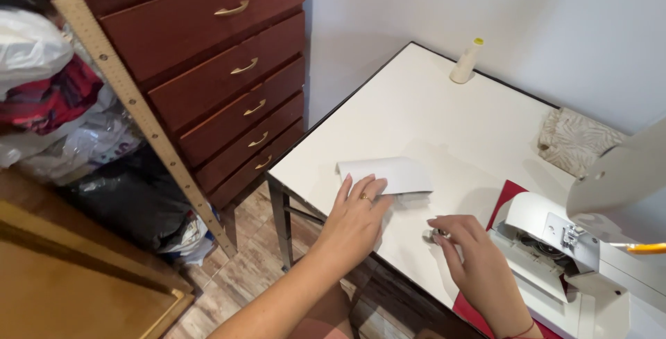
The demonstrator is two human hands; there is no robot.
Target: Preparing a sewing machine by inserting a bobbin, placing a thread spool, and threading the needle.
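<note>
A folded white piece of fabric or paper (388, 175) lies flat on the white table (444, 110) near its front-left corner, its long axis running roughly left to right across the view, one end toward the table's left edge and the other toward the sewing machine (576, 242). The left hand (355, 218) rests palm down on the near edge of this white piece, fingers stretched out and slightly apart, tips touching it; a ring sits on one finger. The right hand (479, 266) is just to the right, close to the machine's base, with thumb and fingertips pinched together on a small shiny metal object (437, 235), possibly a bobbin, though it is too small to tell for sure. The sewing machine is white, standing on a red mat (505, 197) at the table's right side, with an open compartment in its bed. Further back on the table stand a cream thread cone (466, 62) with a yellow top, upright near the far edge, and a folded patterned cloth (576, 141) by the wall. To the left of the table is a dark red wooden chest of drawers (222, 68) with brass handles, a long wooden ruler (139, 114) leaning diagonally against it, and a heap of bags and cloth (55, 103). The floor is tiled in brown tones.
</note>
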